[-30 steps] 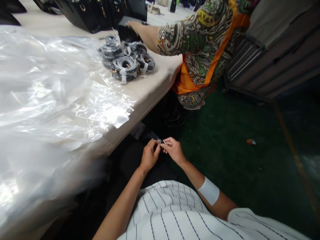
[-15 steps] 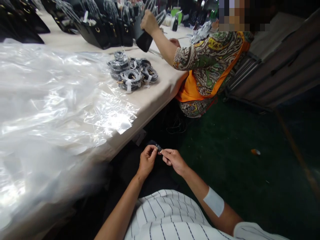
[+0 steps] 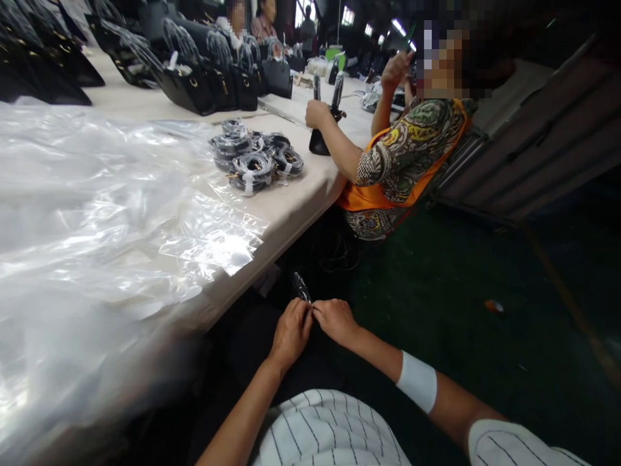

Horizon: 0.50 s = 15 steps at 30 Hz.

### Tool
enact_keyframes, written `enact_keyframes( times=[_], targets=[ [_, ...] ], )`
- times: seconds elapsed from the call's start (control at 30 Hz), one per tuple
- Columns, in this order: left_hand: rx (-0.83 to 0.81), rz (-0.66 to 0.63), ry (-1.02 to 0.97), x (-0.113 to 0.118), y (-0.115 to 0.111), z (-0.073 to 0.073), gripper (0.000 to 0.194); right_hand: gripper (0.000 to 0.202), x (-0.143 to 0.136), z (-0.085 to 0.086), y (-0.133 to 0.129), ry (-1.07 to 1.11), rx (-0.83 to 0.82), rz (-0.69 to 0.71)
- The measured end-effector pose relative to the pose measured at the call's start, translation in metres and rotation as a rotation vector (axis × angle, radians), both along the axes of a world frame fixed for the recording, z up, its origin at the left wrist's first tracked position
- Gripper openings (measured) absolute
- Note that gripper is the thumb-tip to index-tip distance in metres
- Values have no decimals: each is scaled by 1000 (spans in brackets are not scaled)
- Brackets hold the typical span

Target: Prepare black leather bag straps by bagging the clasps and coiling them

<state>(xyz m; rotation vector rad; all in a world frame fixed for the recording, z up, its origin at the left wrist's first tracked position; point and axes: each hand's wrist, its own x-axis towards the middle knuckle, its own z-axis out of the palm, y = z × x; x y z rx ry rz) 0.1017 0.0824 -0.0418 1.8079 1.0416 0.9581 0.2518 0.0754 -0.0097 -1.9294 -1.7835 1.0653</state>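
Note:
My left hand (image 3: 292, 330) and my right hand (image 3: 337, 320) meet above my lap, below the table edge. Both are closed, fingertips pinched together on a black bag strap (image 3: 301, 286) in shiny clear plastic. One end of it sticks up past my left fingers; the rest is hidden by the hands. On the table, several coiled black straps (image 3: 252, 169) in clear wrap lie in a pile, with white ties around some. Left of them, clear plastic sheets or bags (image 3: 121, 194) spread over the table top.
The pale table (image 3: 286, 223) runs along my left. Black handbags (image 3: 187, 87) with wrapped handles stand at its far side. A co-worker (image 3: 412, 149) in a patterned top sits ahead, one hand at a black bag (image 3: 320, 144). A grey panelled structure (image 3: 524, 149) stands right.
My hands have drawn closer together, and more of the strap shows above them. The co-worker's black bag has come down onto the table, and their other hand is raised.

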Motion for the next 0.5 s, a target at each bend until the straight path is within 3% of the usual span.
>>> enact_keyframes(
  times=[0.13, 0.27, 0.37, 0.5],
  targets=[
    [-25, 112, 10, -1, 1, -3, 14, 33, 5, -1, 5, 294, -163, -7],
    [-65, 215, 3, -3, 5, -5, 15, 41, 14, 3, -10, 583, -241, 11],
    [-81, 243, -3, -2, 7, -6, 17, 38, 20, 1, -21, 653, -247, -47],
    [-86, 177, -12, 2, 1, -3, 14, 32, 12, -9, -22, 682, -185, -197]
  ],
)
